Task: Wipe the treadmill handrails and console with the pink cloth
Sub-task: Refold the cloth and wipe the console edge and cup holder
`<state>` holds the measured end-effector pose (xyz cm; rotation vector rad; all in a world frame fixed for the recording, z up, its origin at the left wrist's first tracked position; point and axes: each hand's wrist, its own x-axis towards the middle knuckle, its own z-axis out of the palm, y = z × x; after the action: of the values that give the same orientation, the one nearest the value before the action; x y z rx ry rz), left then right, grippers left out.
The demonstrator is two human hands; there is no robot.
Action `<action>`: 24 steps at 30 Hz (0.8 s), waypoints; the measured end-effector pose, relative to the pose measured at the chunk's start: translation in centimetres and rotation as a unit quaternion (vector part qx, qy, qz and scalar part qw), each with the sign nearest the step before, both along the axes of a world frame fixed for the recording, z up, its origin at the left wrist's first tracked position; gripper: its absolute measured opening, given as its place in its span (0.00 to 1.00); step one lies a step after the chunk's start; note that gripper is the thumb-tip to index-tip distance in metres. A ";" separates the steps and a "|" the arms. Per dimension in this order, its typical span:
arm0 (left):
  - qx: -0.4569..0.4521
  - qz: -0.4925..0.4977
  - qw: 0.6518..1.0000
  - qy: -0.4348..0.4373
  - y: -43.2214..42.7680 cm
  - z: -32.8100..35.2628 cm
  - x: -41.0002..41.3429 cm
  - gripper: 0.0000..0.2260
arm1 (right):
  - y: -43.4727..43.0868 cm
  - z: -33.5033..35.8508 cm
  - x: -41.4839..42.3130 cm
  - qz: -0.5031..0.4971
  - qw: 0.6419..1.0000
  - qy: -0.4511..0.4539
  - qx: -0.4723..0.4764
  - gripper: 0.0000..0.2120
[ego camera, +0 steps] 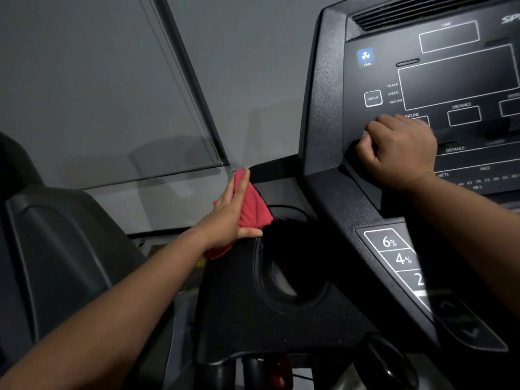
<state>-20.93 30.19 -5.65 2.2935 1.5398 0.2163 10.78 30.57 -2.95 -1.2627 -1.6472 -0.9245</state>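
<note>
— One pink cloth (pixel 251 205): where is it?
— Under the left hand (pixel 230 218), its straight fingers together, pressing it on the console (pixel 323 108) side tray's far edge.
— And at two o'clock?
— Right hand (pixel 399 149), fingers curled, rests on the console panel.

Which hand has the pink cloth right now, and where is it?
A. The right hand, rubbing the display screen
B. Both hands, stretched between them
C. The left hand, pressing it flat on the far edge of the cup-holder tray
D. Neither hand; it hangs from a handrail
C: the left hand lies with straight fingers over the pink cloth at the far edge of the cup-holder tray, while the right hand rests curled on the console without any cloth.
</note>
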 end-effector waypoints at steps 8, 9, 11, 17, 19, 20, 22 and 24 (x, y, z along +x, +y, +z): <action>0.009 0.038 0.994 -0.102 0.4 -1.9 -1.0 0.41 | 0.1 0.0 0.0 -0.004 1.000 0.003 -0.004 0.13; 0.031 0.072 0.989 -0.129 0.4 -2.2 -0.4 0.45 | 0.1 0.0 0.0 -0.003 1.000 0.004 -0.005 0.13; 0.032 0.121 0.977 -0.175 0.5 -2.4 0.3 0.51 | 0.1 0.0 0.0 -0.004 1.000 0.004 -0.002 0.13; 0.011 0.119 0.985 -0.126 0.6 -2.4 -0.2 0.57 | 0.0 0.1 -0.1 -0.004 1.000 0.009 -0.004 0.13; 0.013 0.104 0.989 -0.105 0.3 -2.6 -0.4 0.58 | -0.1 0.1 -0.1 -0.001 1.000 0.012 -0.008 0.13; 0.009 0.098 0.990 -0.098 0.2 -2.6 -0.6 0.60 | -0.1 0.1 -0.1 0.000 1.000 0.012 -0.009 0.13; -0.023 0.086 0.992 -0.087 0.4 -2.5 -1.3 0.62 | -0.1 0.0 -0.2 0.001 1.000 0.011 -0.006 0.13; -0.065 0.074 0.993 -0.068 0.4 -2.2 -1.9 0.63 | 0.0 0.1 -0.2 0.003 1.000 0.010 0.002 0.13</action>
<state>-22.83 30.57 -7.85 2.0242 1.6050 0.2941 10.62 30.54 -2.88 -1.2598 -1.6323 -0.9092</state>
